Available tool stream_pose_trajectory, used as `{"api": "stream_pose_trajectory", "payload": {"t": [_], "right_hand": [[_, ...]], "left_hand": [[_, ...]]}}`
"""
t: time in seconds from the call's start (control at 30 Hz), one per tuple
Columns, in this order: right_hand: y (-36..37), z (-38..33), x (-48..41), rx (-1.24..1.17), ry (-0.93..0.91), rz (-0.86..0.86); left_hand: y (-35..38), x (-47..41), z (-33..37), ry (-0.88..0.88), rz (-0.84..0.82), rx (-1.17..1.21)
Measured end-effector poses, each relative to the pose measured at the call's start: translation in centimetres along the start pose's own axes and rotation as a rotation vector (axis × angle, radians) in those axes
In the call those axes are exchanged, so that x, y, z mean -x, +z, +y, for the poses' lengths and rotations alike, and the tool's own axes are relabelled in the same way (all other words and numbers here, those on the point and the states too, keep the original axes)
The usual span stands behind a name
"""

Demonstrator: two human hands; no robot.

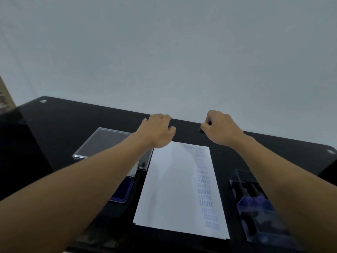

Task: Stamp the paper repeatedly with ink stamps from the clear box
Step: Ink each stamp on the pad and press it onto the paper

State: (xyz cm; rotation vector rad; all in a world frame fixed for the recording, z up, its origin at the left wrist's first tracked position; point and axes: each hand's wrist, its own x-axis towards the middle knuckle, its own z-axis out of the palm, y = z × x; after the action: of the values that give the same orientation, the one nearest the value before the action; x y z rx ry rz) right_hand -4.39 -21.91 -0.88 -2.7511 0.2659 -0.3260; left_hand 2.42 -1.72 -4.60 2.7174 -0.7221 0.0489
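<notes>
We see a white rectangular paper sheet lying on a glossy black table, with blue SAMPLE prints stacked down its right side. Past its far edge our right hand pinches a small black stamp. Our left hand, fingers loosely curled, holds nothing. A clear plastic box of stamps sits right of the sheet, a blue ink pad left.

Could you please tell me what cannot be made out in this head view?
Stamp: mostly covered by fingers of the right hand; its face is hidden.
Ink pad: largely behind the left forearm.
Clear box: partly behind the right forearm and blurred; its stamps cannot be counted.
Paper: the upper prints are too faint to read.
</notes>
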Motion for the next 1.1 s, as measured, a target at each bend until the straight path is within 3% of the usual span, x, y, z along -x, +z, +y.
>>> {"api": "stream_pose_trajectory", "payload": {"t": [0.43, 1.1], "right_hand": [[-1.3, -6.4, 5.9, -0.072, -0.098, -0.039], [12.5, -16.8, 9.7, -0.069, -0.267, -0.325]], "left_hand": [[-4.3, 8.6, -3.9, -0.061, 0.097, 0.018], [2.3, 18.2, -17.6, -0.355, 0.066, 0.0]]}}
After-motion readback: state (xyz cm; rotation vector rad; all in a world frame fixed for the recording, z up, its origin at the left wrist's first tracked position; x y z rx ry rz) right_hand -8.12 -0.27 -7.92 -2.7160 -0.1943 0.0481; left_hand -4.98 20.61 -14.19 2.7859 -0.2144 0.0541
